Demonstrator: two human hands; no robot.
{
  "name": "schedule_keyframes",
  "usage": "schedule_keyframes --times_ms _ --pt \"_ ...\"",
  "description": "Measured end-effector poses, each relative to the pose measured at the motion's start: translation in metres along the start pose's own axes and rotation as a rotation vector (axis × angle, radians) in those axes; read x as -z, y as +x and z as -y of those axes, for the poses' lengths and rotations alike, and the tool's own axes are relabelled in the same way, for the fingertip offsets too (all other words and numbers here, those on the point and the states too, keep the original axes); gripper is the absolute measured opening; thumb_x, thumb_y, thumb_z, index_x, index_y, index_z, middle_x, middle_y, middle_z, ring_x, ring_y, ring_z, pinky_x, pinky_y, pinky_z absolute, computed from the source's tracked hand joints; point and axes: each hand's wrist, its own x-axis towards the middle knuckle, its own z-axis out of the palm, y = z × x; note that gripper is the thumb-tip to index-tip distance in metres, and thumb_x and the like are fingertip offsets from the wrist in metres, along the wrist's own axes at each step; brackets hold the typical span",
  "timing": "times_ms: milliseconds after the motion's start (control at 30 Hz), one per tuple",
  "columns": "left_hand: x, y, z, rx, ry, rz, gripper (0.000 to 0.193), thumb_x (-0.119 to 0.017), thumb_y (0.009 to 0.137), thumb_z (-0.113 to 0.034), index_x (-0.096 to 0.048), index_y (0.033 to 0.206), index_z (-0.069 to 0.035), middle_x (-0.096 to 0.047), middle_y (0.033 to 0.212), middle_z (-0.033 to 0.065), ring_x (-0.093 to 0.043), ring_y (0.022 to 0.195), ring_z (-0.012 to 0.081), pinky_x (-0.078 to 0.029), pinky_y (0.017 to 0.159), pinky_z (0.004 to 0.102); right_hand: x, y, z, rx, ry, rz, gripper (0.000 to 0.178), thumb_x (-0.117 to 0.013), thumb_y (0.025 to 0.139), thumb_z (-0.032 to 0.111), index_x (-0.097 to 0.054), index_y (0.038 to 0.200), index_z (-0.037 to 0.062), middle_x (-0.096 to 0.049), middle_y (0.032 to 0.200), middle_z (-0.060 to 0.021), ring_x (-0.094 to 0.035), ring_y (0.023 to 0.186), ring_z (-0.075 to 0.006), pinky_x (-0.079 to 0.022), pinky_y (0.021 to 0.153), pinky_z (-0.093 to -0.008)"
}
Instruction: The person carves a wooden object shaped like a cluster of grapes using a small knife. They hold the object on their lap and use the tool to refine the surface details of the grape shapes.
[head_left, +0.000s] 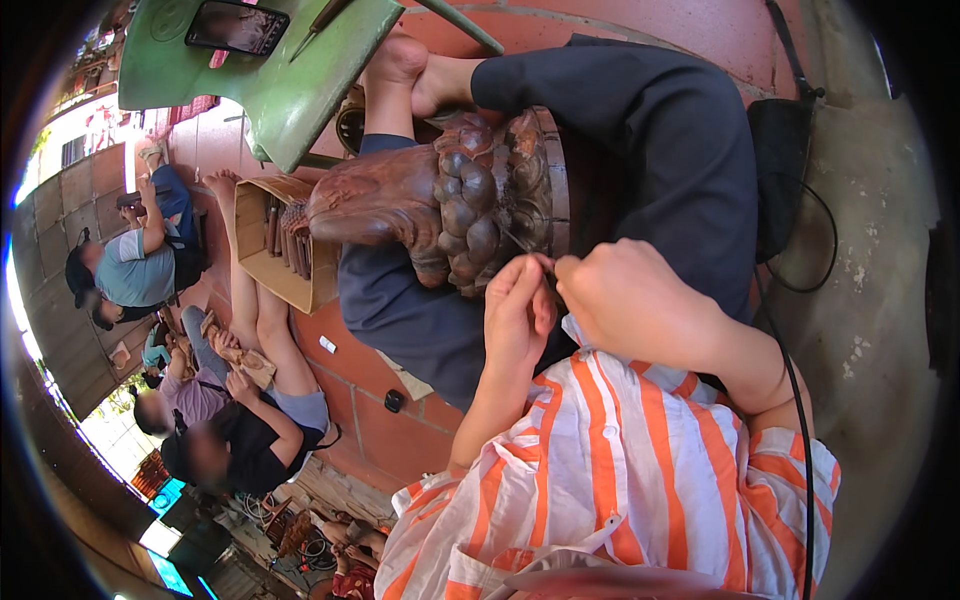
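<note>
An orange-and-white striped shirt [620,480] fills the bottom of the view; just above it the left hand [517,310] and right hand [630,300] are brought close together, fingers pinched around a thin tool [520,243], though exactly which hand grips it can't be made out; its tip is pressed against a dark carved wooden sculpture [450,195] propped on the lap; a cardboard box [275,245] of chisels is set beside it on the red tile floor [385,420]; other people are seated off to the left.
</note>
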Motion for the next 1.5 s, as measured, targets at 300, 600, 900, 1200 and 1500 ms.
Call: schedule_keyframes --times_ms 300,600,900,1200,1500 --pt "-0.007 0.000 0.007 0.026 -0.002 -0.061 0.023 -0.052 0.101 -0.021 -0.061 0.099 -0.001 -0.052 0.053 0.0006 -0.041 0.039 0.0067 -0.030 0.040 0.0197 0.015 0.003 0.004 -0.180 0.058 0.135 0.008 -0.060 0.072 0.005 -0.067 0.069 0.0074 -0.063 0.062 -0.0166 -0.065 0.060 -0.0344 -0.052 0.057 -0.0414" --pt "-0.009 -0.025 0.000 -0.001 0.055 -0.004 0.023 -0.052 0.101 -0.021 -0.061 0.098 0.001 -0.052 0.053 0.0018 -0.042 0.039 0.0069 -0.031 0.040 0.0196 0.018 -0.014 0.008 -0.036 0.053 0.150 0.013 -0.059 0.078 0.007 -0.059 0.068 -0.0017 -0.057 0.055 -0.0199 -0.060 0.053 -0.0382 -0.047 0.052 -0.0444" --pt "-0.004 -0.014 0.003 0.027 0.043 -0.057 0.024 -0.050 0.102 -0.021 -0.060 0.097 0.000 -0.052 0.053 0.0011 -0.043 0.039 0.0065 -0.031 0.040 0.0191 0.008 -0.003 0.002 -0.050 0.078 0.148 0.008 -0.061 0.071 0.004 -0.068 0.068 0.0065 -0.066 0.065 -0.0141 -0.066 0.061 -0.0332 -0.052 0.056 -0.0398" --pt "-0.005 0.000 0.004 0.022 0.035 -0.037 0.023 -0.051 0.101 -0.022 -0.061 0.095 -0.002 -0.052 0.052 0.0003 -0.042 0.038 0.0064 -0.031 0.040 0.0189 0.017 0.005 0.000 -0.167 0.187 0.164 0.018 -0.057 0.084 0.008 -0.060 0.070 -0.0026 -0.058 0.058 -0.0215 -0.061 0.058 -0.0398 -0.049 0.055 -0.0445" --pt "-0.017 -0.022 -0.011 0.040 0.121 -0.021 0.022 -0.053 0.100 -0.020 -0.060 0.094 0.000 -0.050 0.050 0.0016 -0.041 0.036 0.0069 -0.031 0.037 0.0187 0.026 -0.007 0.008 -0.155 0.059 0.249 0.007 -0.061 0.070 0.004 -0.066 0.065 0.0015 -0.064 0.063 -0.0181 -0.065 0.061 -0.0358 -0.052 0.056 -0.0412"
